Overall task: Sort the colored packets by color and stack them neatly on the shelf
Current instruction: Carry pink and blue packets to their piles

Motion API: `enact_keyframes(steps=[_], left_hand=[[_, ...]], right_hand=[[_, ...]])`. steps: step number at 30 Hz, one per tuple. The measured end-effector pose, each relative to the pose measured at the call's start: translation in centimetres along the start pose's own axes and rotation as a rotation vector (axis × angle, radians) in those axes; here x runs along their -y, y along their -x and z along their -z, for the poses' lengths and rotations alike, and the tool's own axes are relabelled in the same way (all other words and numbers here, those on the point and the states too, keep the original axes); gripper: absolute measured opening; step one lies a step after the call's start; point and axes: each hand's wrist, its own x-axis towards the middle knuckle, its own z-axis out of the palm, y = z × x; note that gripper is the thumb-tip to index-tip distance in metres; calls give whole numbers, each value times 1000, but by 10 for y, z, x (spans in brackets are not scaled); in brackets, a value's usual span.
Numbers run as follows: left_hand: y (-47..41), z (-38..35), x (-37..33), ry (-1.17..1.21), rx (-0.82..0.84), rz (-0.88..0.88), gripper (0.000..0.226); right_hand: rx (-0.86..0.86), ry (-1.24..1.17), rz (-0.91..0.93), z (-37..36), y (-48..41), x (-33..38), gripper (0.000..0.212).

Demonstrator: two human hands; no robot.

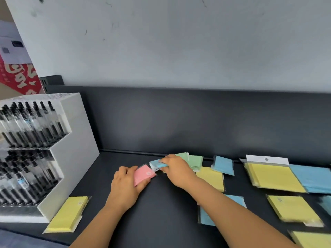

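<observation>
Left fingers (127, 170) curled round pink packet (144, 174), right fingers (164, 160) pinching light-blue packet (157, 164) just beside it

Stationery shop: dark display shelf (161, 212), white tiered pen rack (59, 140), hang-tab paper packets (272, 174) laid out.

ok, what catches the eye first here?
Mid-shelf, the left hand holds a pink packet while the right hand grips a light blue packet just beside it. Yellow packets, blue packets and green packets lie scattered over the dark shelf to the right; a white pen display stands at far left.
</observation>
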Motion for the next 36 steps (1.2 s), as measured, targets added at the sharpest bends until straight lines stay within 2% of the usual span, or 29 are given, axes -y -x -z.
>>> enact_keyframes(steps=[2,6,10,14,19,22,29,32,36], left_hand=[[0,0,1,47,-21,12,67],[-2,5,3,195,-25,53,60],[-8,15,-6,470,79,149,78],[13,15,-55,570,153,-61,64],[54,8,-117,538,174,-267,59],[72,0,-141,575,242,-344,51],[103,-22,-197,528,307,-440,55],[115,-31,-221,513,306,-464,57],[133,-41,-258,445,284,-467,58]], right_hand=[[-80,-145,-65,10,10,1,32],[-261,-236,-147,31,39,8,31],[-381,-203,-168,51,82,7,29],[-439,-134,-289,60,131,-4,30],[-541,-102,-414,74,195,-20,31],[-618,-21,-417,88,230,-33,27],[-795,127,-482,129,312,-77,14],[-766,68,-424,147,335,-97,13],[-535,-120,-287,163,361,-127,25]])
